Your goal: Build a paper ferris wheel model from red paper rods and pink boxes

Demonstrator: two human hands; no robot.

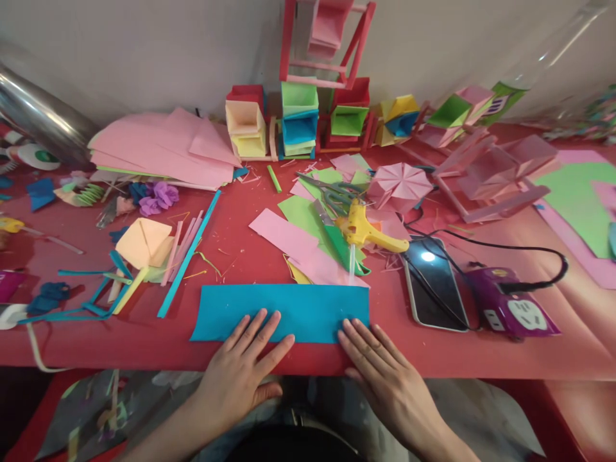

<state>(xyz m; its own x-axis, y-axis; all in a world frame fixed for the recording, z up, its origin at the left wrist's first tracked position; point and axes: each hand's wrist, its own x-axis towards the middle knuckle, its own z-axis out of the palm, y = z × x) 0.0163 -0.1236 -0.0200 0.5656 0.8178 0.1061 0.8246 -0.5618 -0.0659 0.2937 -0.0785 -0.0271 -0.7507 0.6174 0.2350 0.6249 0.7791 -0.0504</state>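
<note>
A wide strip of blue paper (pixel 289 305) lies flat near the front edge of the red table (pixel 385 359). On its lower left part rest the fingertips of my left hand (pixel 248 359), spread and flat. My right hand (pixel 382 369) touches the strip's right end, fingers stretched out and close together. Neither hand grasps anything. Just behind the strip are pink paper pieces (pixel 289 237), and a yellow glue gun (pixel 368 231) with its clear glue stick reaching toward the blue paper.
Scissors (pixel 332 191) lie among green scraps. A phone (pixel 436 282) and a purple power socket (pixel 513 305) with a black cable sit at right. Folded paper boxes (pixel 298 122) and a pink paper stack (pixel 163 147) line the wall. Thin blue strips (pixel 190 253) lie left.
</note>
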